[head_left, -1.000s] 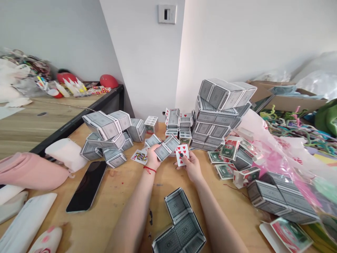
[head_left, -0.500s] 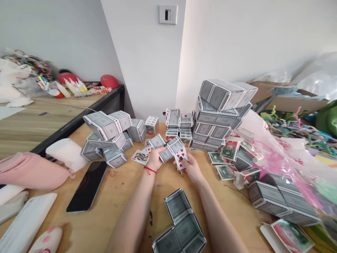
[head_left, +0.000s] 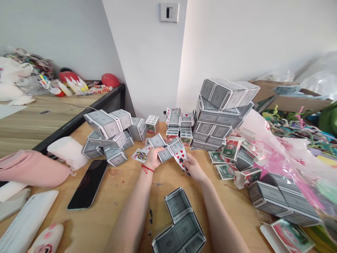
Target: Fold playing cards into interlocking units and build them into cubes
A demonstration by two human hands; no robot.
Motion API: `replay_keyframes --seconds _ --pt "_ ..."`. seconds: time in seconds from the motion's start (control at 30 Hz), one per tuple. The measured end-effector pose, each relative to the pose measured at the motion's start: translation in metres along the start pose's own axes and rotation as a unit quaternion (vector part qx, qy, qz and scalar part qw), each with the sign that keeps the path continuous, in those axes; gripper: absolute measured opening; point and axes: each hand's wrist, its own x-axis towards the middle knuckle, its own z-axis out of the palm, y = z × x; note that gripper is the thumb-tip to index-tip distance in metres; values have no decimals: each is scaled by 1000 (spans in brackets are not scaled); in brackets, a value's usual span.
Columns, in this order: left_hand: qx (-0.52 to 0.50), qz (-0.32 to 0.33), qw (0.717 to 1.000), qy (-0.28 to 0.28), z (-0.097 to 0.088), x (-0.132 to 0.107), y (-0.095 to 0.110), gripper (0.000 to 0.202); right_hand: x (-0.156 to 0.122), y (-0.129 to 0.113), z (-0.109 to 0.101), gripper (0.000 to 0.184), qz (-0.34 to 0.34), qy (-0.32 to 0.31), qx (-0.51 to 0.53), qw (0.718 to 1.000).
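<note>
Tower: grey-patterned playing-card boxes [head_left: 213,114], 2 o'clock from hands; stacked, look done.
L-box: grey card-built tray [head_left: 184,226], 6 o'clock; top open.
Panel: joined grey-backed cards [head_left: 165,154], centre; left hand [head_left: 154,158] pinching.
Heart card: white, red pips [head_left: 179,156], panel's 4 o'clock edge; right hand [head_left: 193,168] pinching; can't tell if tucked.
Change: heart card tilted, was near-upright 1.0 s ago.

Holding grey-backed cards [head_left: 164,155] in the left hand [head_left: 153,158], pinching a hearts card [head_left: 180,156] at their edge in the right hand [head_left: 195,168], above a wooden bench [head_left: 118,196]. Flanked by card blocks [head_left: 105,124] piled at left and stacked taller at right, with an open L-shaped card box [head_left: 185,228] between the forearms [head_left: 134,205].
</note>
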Motion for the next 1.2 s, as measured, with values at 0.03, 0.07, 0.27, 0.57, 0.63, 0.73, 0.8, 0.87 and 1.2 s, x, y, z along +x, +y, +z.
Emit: replay_keyframes --seconds 0.03,0.07,0.27,0.57,0.63,0.73,0.8,0.87,1.2 --pt "-1 -1 1000 -3 0 0 0 44 0 0 -1 25 -2 -3 -5 1000" --pt "-2 -4 1000 -8 -1 0 1 45 0 1 -1 25 -4 -5 -9 1000" --pt "5 -13 1000 -21 -5 1 5 46 -1 -3 1 28 -6 -28 -6 1000" --pt "20 -50 998 22 -2 1 6 40 -2 -3 2 29 -4 -39 -23 999" --pt "30 -44 998 29 -1 2 5 38 -2 -1 1 29 -6 -36 -26 999" --pt "40 -43 997 39 -1 2 5 37 -1 0 1 29 -4 -34 -30 999" --pt "48 -52 996 46 -1 2 5 36 0 1 0 29 -2 -34 -28 999" --pt "56 -61 996 41 0 1 4 35 0 2 0 30 2 -33 -23 999" --pt "35 -53 998 24 -2 3 -4 30 0 -1 1 29 36 12 -16 999"
